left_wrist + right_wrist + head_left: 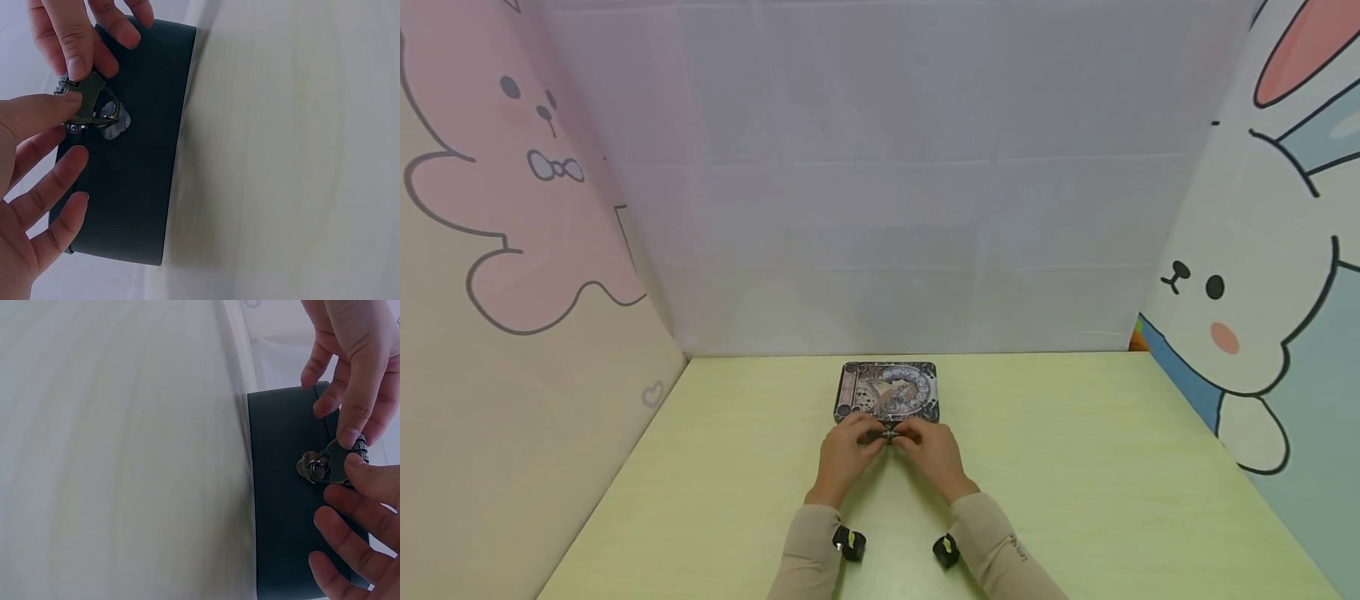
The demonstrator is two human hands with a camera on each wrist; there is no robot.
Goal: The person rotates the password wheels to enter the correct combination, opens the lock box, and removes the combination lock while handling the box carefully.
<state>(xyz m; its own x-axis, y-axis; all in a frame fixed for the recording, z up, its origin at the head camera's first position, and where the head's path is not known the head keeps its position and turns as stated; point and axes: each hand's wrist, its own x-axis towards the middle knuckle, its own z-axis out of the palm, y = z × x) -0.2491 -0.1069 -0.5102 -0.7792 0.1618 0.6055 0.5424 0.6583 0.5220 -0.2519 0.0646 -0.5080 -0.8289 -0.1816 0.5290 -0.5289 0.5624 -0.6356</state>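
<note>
A box with a clock-like printed lid [891, 392] stands in front of me, its dark front panel [128, 206] facing my hands. On that front sits a metal clasp [306, 466], and a bronze-coloured combination padlock [89, 103] hangs by its shackle from it. My left hand [844, 457] pinches one end of the padlock, thumb on its flat face. From the other side my right hand [936, 457] pinches it near the number dials [360, 445]. The other fingers of both hands spread out beside the box front. The digits are too small to read.
The box rests on a pale yellow-green table [1060, 467], towards its far edge. Behind stands a white cloth backdrop [880, 183]. Panels with cartoon animals close off the left and right sides. Each sleeve carries a small black wrist camera [850, 543].
</note>
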